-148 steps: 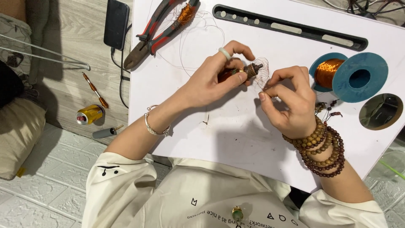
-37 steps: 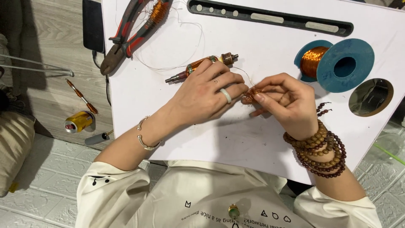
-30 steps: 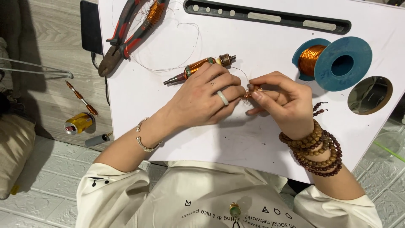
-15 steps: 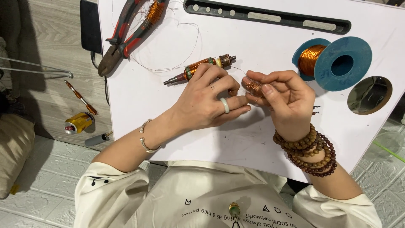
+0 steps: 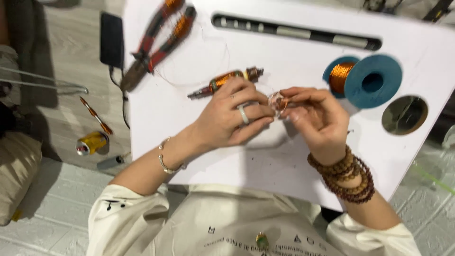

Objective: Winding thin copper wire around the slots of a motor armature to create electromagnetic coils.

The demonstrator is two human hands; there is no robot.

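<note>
1. Since the frame half a second earlier, the two hands had drifted slightly up the white lap table (image 5: 294, 156), and the fingertips had closed tighter on the small coil of copper wire (image 5: 277, 101) between them; the view had blurred a little.
2. On the floor beyond the table's left edge lay a small yellow can (image 5: 91, 142) on its side, a thin orange-handled screwdriver (image 5: 96, 115) above it, and a black phone (image 5: 112, 40) with its cable.
3. At the table's far left corner lay red-handled pliers (image 5: 159, 40), jaws pointing off the left edge.
4. A copper-wound motor armature (image 5: 225, 80) lay tilted on the table just beyond the left hand's knuckles.
5. The left hand (image 5: 230, 116), ring on one finger and a bracelet at the wrist, was curled palm-down, fingertips pinched on the coil.
6. The coil sat mid-table, held just above the surface between both hands.
7. The right hand (image 5: 315, 118), brown bead bracelets on its wrist, met the left, thumb and fingers clamped on the same coil.
8. Near the right edge stood a blue spool (image 5: 374, 80) wound with copper wire.
9. A round recessed cup holder (image 5: 404, 114) sat at the right edge; its contents could not be made out.
</note>
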